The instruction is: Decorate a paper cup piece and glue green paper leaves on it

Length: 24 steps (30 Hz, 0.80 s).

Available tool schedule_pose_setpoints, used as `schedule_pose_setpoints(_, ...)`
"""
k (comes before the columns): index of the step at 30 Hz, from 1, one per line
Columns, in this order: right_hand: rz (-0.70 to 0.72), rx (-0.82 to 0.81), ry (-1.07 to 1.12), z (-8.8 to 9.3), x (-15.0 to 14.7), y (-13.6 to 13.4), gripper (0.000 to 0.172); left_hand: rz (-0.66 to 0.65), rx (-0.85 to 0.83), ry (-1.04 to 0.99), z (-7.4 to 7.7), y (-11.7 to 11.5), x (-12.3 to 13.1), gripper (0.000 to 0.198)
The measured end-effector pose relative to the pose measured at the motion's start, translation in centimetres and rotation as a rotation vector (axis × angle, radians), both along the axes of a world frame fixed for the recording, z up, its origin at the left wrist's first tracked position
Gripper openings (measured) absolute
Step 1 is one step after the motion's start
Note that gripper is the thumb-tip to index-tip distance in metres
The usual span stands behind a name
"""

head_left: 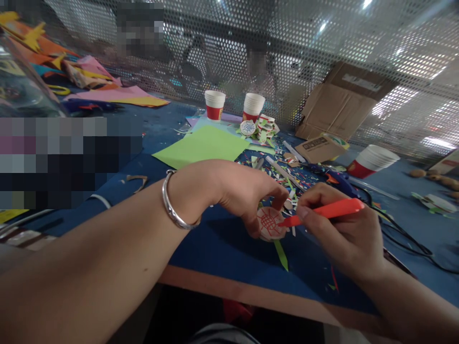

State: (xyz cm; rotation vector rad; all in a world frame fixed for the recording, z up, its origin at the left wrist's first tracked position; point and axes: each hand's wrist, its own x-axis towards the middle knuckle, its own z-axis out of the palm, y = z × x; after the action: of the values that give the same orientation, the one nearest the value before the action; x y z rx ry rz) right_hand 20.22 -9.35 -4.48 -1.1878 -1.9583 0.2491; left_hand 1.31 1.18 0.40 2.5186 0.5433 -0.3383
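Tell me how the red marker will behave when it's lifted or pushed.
The red marker is probably light, since the right hand holds it pen-style with thumb and fingers. Its straight, unbent barrel suggests it is stiff. That barrel also looks slim and rounded, so it may roll if pushed while loose on the table.

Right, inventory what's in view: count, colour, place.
Red-patterned cup base: one, white, front centre
Marker pen: one, red, front right
Paper cup stacks: three, white and red, back, right
Paper sheet: one, green, centre
Coloured papers: several, mixed, back left
Paper scraps: many, mixed, centre right
Glue guns: likely two, blue, right, back left
Cardboard pieces: several, brown, right
Tabletop: one, blue, beneath
Bracelet: one, silver, centre left
Left hand: one, centre
Right hand: one, right
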Motion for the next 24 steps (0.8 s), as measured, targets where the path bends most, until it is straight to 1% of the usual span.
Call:
schedule_pose_setpoints(5, 0.04, -0.004, 0.007, 0.02, -0.24, -0.16, 0.018, -0.005, 0.035, -0.044, 0.02, -0.27, -0.13, 0.054)
schedule_pose_setpoints(10, 0.071, -0.049, -0.015, -0.08, -0.19, -0.32, 0.017, -0.013, 0.038, -0.053, -0.1, -0.18, -0.11, 0.056)
schedule_pose_setpoints(20, 0.099, -0.063, 0.012, 0.03, -0.37, -0.43, 0.016, 0.011, 0.057, -0.016, -0.2, -0.2, -0.05, 0.054)
schedule_pose_setpoints(24, 0.093, -0.062, 0.008, 0.21, -0.35, -0.5, 0.014, -0.019, 0.015, -0.05, 0.04, -0.21, -0.24, 0.049)
